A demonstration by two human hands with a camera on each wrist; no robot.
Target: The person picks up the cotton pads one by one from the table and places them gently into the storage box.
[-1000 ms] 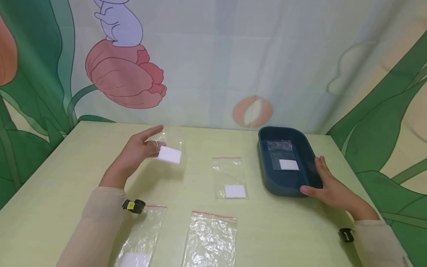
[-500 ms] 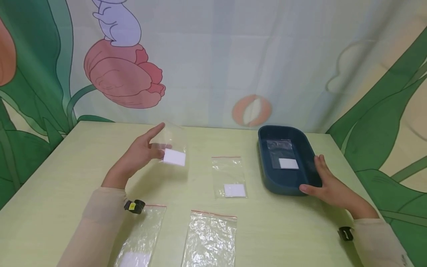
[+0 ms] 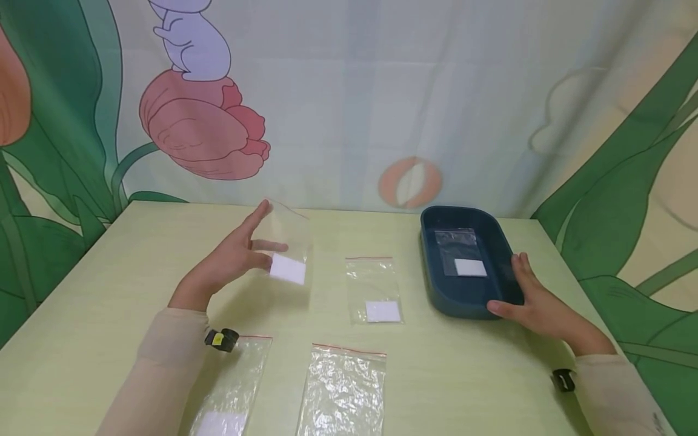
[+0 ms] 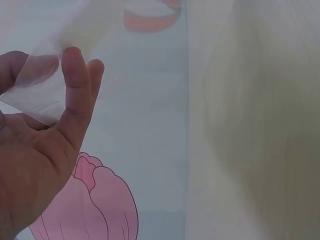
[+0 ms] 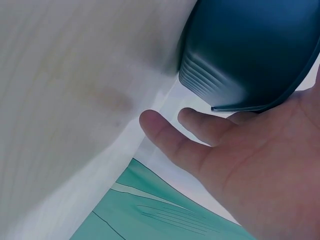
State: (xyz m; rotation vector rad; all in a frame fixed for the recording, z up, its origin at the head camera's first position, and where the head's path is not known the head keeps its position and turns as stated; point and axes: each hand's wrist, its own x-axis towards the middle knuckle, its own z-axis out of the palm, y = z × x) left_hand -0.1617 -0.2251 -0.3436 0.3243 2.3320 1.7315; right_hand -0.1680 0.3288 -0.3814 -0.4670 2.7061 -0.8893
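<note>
While left hand (image 3: 226, 257) pinches bag (image 3: 297, 239) left of tray (image 3: 452, 300), firm grip seems best; right hand (image 3: 542, 306), straight-fingered, touches tray.

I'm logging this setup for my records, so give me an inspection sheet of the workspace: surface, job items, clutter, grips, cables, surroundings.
Surface: pale yellow-green table.
Job's things: dark blue tray with a small bag inside; center bag, front-left bag and crinkled bag on the table, the last two cut off by the frame.
Clutter: nothing seen.
Left grip: pinches a clear bag with a white insert.
Right grip: touches the tray's near right corner.
Cables: nothing seen.
Surroundings: backdrop printed with a rabbit, flowers and leaves.
</note>
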